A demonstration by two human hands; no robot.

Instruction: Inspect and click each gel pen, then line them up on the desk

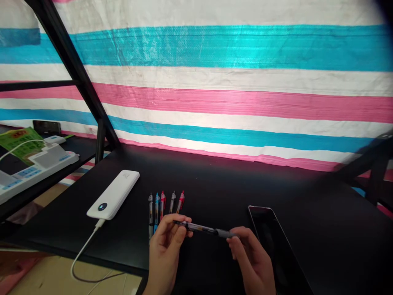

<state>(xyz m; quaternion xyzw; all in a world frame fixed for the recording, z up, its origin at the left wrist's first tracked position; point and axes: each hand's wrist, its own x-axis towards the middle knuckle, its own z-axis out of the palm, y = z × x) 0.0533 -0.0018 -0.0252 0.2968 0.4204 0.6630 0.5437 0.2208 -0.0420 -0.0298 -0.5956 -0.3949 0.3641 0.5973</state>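
Note:
A black pen (201, 228) with a clear barrel and a grey grip is held level above the black table, between my two hands. The fingers of my left hand (168, 241) pinch its dark end. At its grey end, the thumb and fingertips of my right hand (253, 256) close on it; the tip is hidden there. Just behind my left hand lies a row of several pens, among them a blue pen (157, 207), a red pen (162, 205) and a black pen (150, 211). My left hand covers the lower parts of some of them.
A white power bank (113, 196) with a plugged-in cable (80, 250) lies on the table (215, 172) at left. A dark phone (276, 246) rests beside my right hand. A power strip (39, 168) sits on the neighbouring table. Striped sheeting (230, 102) hangs behind.

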